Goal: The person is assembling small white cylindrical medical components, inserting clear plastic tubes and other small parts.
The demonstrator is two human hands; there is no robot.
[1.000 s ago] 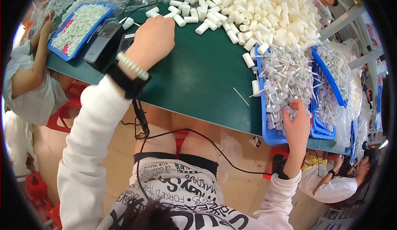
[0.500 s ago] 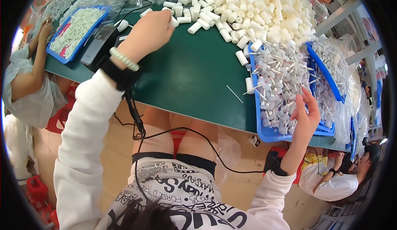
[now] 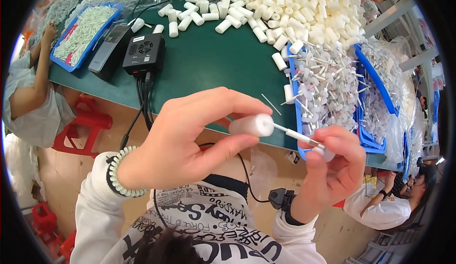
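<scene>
My left hand [image 3: 185, 133] grips a white foam-like cylinder [image 3: 251, 125] between thumb and fingers, above the near edge of the green table. My right hand [image 3: 332, 173] pinches a thin white rod-shaped part [image 3: 297, 135] by its wider translucent end. The rod's thin tip meets the hole in the cylinder's end face; how deep it goes I cannot tell. Beyond my right hand, a blue tray [image 3: 299, 114] holds many similar rod parts [image 3: 325, 83]. A heap of white and cream cylinders [image 3: 294, 7] covers the far side of the table.
A black box with cables [image 3: 144, 52] and a grey device [image 3: 108, 55] sit at the left, near a blue tray of small pale pieces [image 3: 84, 36]. One thin rod [image 3: 271, 104] lies on the green table [image 3: 204, 64]. Co-workers sit at left and right.
My left hand has come back from the far cylinders with one in its grip. My right hand has left the tray holding a rod part. Both have met in front of me.
</scene>
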